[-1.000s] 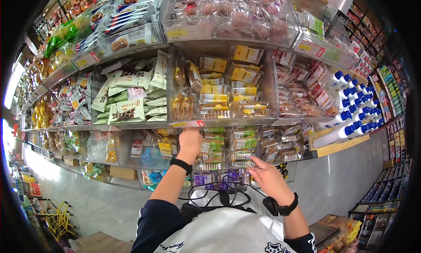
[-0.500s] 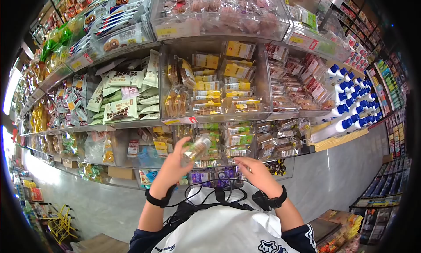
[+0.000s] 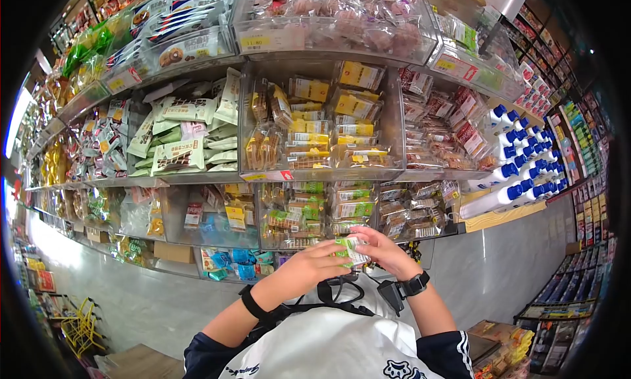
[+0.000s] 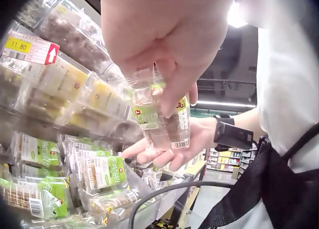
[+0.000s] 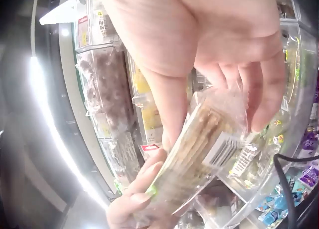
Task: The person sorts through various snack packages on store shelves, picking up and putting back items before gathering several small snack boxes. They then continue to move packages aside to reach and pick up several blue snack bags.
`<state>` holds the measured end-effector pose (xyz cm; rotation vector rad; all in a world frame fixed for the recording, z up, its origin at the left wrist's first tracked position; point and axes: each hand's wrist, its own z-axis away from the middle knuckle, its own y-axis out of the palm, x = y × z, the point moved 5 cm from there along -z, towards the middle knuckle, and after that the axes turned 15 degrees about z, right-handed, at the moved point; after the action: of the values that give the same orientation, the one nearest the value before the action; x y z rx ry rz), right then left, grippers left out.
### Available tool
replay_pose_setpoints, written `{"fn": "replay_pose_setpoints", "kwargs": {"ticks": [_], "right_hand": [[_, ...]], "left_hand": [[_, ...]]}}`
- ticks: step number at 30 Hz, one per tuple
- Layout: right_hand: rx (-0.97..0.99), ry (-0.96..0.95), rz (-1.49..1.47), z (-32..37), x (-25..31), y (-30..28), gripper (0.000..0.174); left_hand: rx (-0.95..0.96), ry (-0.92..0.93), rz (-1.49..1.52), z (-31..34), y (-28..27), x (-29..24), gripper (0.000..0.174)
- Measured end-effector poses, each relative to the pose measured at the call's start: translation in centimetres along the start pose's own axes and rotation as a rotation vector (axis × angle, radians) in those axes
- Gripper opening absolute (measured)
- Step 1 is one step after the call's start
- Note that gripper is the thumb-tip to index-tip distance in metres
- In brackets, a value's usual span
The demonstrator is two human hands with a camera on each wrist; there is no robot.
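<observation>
In front of the chest, both hands hold a small clear snack packet (image 3: 353, 250) with a green and white label. My left hand (image 3: 303, 271) pinches it from the left, thumb and fingers over its end, as the packet (image 4: 172, 129) shows in the left wrist view. From the other side my right hand (image 3: 388, 254) has its thumb and fingers around the packet. Through the wrap in the right wrist view, the packet (image 5: 199, 149) shows layered, pale brown contents and a barcode. Just beyond the hands, a bin of matching green-labelled packets (image 3: 355, 208) stands in the lower shelf row.
Above is a bin of yellow-labelled packets (image 3: 309, 129), with pale green bags (image 3: 181, 156) to its left and red-labelled packets (image 3: 470, 139) to its right. White bottles with blue caps (image 3: 506, 195) stand far right. A black cable (image 4: 174, 189) loops near the hands.
My left hand has come out of the lower bin with the packet and moved right and toward the body. My right hand, empty before, now meets it at the packet.
</observation>
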<state>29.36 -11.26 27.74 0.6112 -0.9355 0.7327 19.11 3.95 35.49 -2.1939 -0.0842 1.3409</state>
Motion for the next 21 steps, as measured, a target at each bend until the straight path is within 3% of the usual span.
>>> {"fn": "replay_pose_setpoints", "kwargs": {"ticks": [3,6,7,10,12,16,20,21], "right_hand": [[0.135,-0.015,0.163,-0.4,0.5,0.6,0.042],[0.323,0.089,0.315,-0.3,0.4,0.5,0.036],[0.266,0.037,0.439,-0.4,1.2,0.5,0.028],[0.015,-0.144,0.811,-1.4,3.5,-0.9,0.027],[-0.342,-0.298,1.295,-1.5,5.7,-2.4,0.032],[-0.530,-0.386,1.605,-3.1,5.3,-2.7,0.029],[-0.663,-0.564,1.823,-4.2,3.5,-2.3,0.030],[-0.678,-0.533,1.850,-4.1,3.8,-2.0,0.030]], "left_hand": [[0.010,0.048,0.019,0.1,0.2,-0.4,0.030],[-0.001,0.057,-0.081,0.4,-0.7,-1.1,0.028],[-0.021,0.034,-0.119,0.7,-1.2,-1.3,0.027],[-0.180,-0.082,-0.174,1.8,-2.5,-0.2,0.029],[-0.273,-0.193,-0.200,3.5,-3.6,1.6,0.032],[-0.385,-0.425,-0.126,6.7,-4.6,5.0,0.035],[-0.369,-0.498,-0.100,8.2,-4.6,6.3,0.032],[-0.371,-0.507,-0.095,8.3,-4.6,6.4,0.031]]}}
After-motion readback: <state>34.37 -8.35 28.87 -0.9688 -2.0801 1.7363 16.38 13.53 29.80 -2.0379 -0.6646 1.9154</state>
